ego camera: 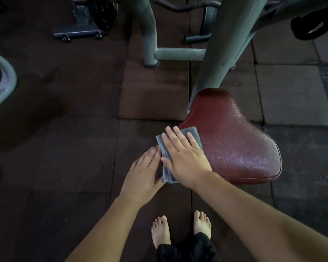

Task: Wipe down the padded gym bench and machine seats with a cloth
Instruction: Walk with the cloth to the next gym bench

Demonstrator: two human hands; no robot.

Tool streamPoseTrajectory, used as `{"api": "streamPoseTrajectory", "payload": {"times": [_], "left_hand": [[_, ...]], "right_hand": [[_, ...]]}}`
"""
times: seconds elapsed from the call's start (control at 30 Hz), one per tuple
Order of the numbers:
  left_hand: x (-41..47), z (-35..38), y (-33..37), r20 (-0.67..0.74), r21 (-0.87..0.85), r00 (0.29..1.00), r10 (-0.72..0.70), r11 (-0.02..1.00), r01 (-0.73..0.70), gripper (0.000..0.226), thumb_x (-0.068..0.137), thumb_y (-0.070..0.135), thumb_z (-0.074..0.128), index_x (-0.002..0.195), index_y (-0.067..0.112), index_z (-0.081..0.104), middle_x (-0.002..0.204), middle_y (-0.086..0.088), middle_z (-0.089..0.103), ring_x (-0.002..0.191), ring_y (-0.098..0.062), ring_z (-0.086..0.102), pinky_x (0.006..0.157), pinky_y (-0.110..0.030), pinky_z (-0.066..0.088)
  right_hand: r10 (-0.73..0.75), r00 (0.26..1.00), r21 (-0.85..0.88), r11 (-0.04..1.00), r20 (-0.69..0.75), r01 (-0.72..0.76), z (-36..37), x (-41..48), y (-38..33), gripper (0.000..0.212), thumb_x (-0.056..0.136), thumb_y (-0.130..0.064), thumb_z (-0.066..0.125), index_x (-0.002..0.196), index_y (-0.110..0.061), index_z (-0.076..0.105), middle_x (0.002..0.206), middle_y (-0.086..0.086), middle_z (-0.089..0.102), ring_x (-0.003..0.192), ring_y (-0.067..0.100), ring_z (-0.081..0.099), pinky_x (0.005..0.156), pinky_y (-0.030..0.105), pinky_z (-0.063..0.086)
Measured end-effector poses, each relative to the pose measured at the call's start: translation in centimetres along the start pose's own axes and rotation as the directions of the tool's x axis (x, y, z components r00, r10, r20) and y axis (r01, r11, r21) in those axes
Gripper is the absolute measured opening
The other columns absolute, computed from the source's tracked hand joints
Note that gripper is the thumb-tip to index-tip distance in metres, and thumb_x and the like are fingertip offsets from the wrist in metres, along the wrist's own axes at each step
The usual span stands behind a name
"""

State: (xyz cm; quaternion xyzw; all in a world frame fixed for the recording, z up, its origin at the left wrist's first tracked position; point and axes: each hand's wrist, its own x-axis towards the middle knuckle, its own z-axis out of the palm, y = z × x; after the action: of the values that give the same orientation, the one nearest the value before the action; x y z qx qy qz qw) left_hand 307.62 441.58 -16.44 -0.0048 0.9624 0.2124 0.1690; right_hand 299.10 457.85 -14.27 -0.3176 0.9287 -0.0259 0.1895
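Observation:
A dark red padded machine seat (pixel 233 140) sits right of centre, shiny with a wet sheen. A folded grey cloth (pixel 192 132) lies over the seat's left edge and hangs a little past it. My right hand (pixel 184 157) lies flat on the cloth with fingers straight, pressing it onto the seat. My left hand (pixel 144 173) is beside it on the left, fingers straight, touching the cloth's left edge and lower corner from the side. Part of the cloth is hidden under my right hand.
A thick grey steel post (pixel 218 53) rises from behind the seat, joined by a crossbar (pixel 180 53) to another grey leg (pixel 149 35). Weight plates (pixel 102 14) stand at the back left. A curved grey frame (pixel 2 80) is at the left edge. My bare feet (pixel 180 227) stand on dark rubber tiles.

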Motion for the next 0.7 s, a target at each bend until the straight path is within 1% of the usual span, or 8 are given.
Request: {"api": "streamPoseTrajectory", "payload": {"times": [0.07, 0.2, 0.27, 0.37, 0.47, 0.53, 0.63, 0.7], "left_hand": [[0.0, 0.0, 0.1, -0.012, 0.020, 1.000, 0.010, 1.000, -0.010, 0.086, 0.101, 0.064, 0.041, 0.166, 0.026, -0.001, 0.174, 0.009, 0.001, 0.159, -0.007, 0.000, 0.120, -0.025, 0.000], [0.2, -0.1, 0.2, -0.009, 0.012, 1.000, 0.019, 1.000, -0.019, 0.089, 0.100, 0.069, 0.040, 0.166, 0.028, -0.002, 0.173, 0.012, 0.001, 0.159, -0.008, 0.000, 0.122, -0.029, 0.001], [0.2, -0.2, 0.1, 0.002, 0.002, 1.000, 0.008, 1.000, -0.008, 0.088, 0.100, 0.062, 0.046, 0.166, 0.024, 0.004, 0.174, 0.007, 0.005, 0.159, -0.009, 0.003, 0.128, -0.033, 0.008], [0.1, -0.2, 0.2, 0.000, 0.007, 1.000, -0.004, 1.000, 0.004, 0.086, 0.100, 0.061, 0.044, 0.166, 0.024, 0.002, 0.174, 0.007, 0.002, 0.159, -0.008, 0.001, 0.126, -0.029, 0.008], [0.2, -0.3, 0.5, 0.003, -0.014, 1.000, 0.011, 1.000, -0.011, 0.087, 0.101, 0.066, 0.041, 0.166, 0.029, -0.004, 0.172, 0.014, -0.001, 0.158, -0.007, -0.002, 0.118, -0.024, 0.001], [0.2, -0.3, 0.5, -0.017, -0.032, 1.000, 0.014, 0.999, -0.014, 0.087, 0.101, 0.063, 0.046, 0.166, 0.027, 0.001, 0.173, 0.012, 0.003, 0.158, -0.007, 0.001, 0.121, -0.027, 0.002], [0.3, -0.1, 0.0, -0.010, -0.034, 1.000, 0.002, 0.999, -0.003, 0.084, 0.101, 0.053, 0.054, 0.166, 0.022, 0.011, 0.173, 0.005, 0.011, 0.159, -0.010, 0.009, 0.130, -0.036, 0.017], [0.3, -0.2, 0.0, -0.016, -0.043, 1.000, 0.013, 0.999, -0.014, 0.088, 0.100, 0.061, 0.051, 0.167, 0.025, 0.008, 0.173, 0.007, 0.009, 0.159, -0.009, 0.007, 0.126, -0.031, 0.013]], "right_hand": [[-0.026, 1.000, -0.011, 1.000, 0.001, 0.026, -0.8, 1.7, 1.5, 0.070, 0.107, -0.056, 0.019, 0.165, -0.020, 0.002, 0.173, -0.001, -0.005, 0.159, 0.017, -0.010, 0.129, 0.044, -0.001], [0.143, 0.989, 0.009, 0.990, -0.024, -0.142, -1.3, 3.5, 1.2, 0.067, 0.108, -0.051, 0.022, 0.165, -0.020, 0.007, 0.173, 0.001, -0.003, 0.159, 0.019, -0.008, 0.129, 0.046, 0.002], [0.061, 0.998, 0.001, 0.998, -0.019, -0.061, -0.5, 1.2, -0.3, 0.065, 0.109, -0.050, 0.020, 0.166, -0.020, 0.006, 0.173, 0.000, -0.004, 0.159, 0.019, -0.009, 0.129, 0.046, 0.002], [-0.071, 0.997, -0.028, 0.997, 0.029, 0.072, -0.5, 0.5, 1.0, 0.064, 0.110, -0.050, 0.016, 0.165, -0.023, 0.001, 0.172, -0.004, -0.009, 0.158, 0.016, -0.013, 0.128, 0.043, -0.004], [0.061, 0.998, -0.021, 0.998, 0.001, -0.061, -1.5, 3.3, 2.3, 0.064, 0.109, -0.049, 0.018, 0.166, -0.023, 0.005, 0.173, -0.003, -0.005, 0.159, 0.016, -0.010, 0.128, 0.042, -0.003], [0.131, 0.991, -0.003, 0.991, -0.023, -0.131, -1.1, 3.0, 0.9, 0.063, 0.109, -0.048, 0.018, 0.166, -0.022, 0.007, 0.173, -0.001, -0.004, 0.159, 0.018, -0.010, 0.129, 0.044, -0.003], [-0.029, 1.000, 0.007, 1.000, 0.006, 0.029, -0.4, -1.1, -0.1, 0.064, 0.109, -0.051, 0.020, 0.165, -0.026, 0.003, 0.172, -0.004, -0.010, 0.158, 0.017, -0.013, 0.126, 0.042, -0.008], [-0.111, 0.994, 0.012, 0.994, 0.024, 0.111, -0.6, -2.4, 2.5, 0.066, 0.106, -0.057, 0.020, 0.164, -0.031, 0.001, 0.171, -0.007, -0.010, 0.158, 0.015, -0.011, 0.126, 0.041, -0.007]]}}
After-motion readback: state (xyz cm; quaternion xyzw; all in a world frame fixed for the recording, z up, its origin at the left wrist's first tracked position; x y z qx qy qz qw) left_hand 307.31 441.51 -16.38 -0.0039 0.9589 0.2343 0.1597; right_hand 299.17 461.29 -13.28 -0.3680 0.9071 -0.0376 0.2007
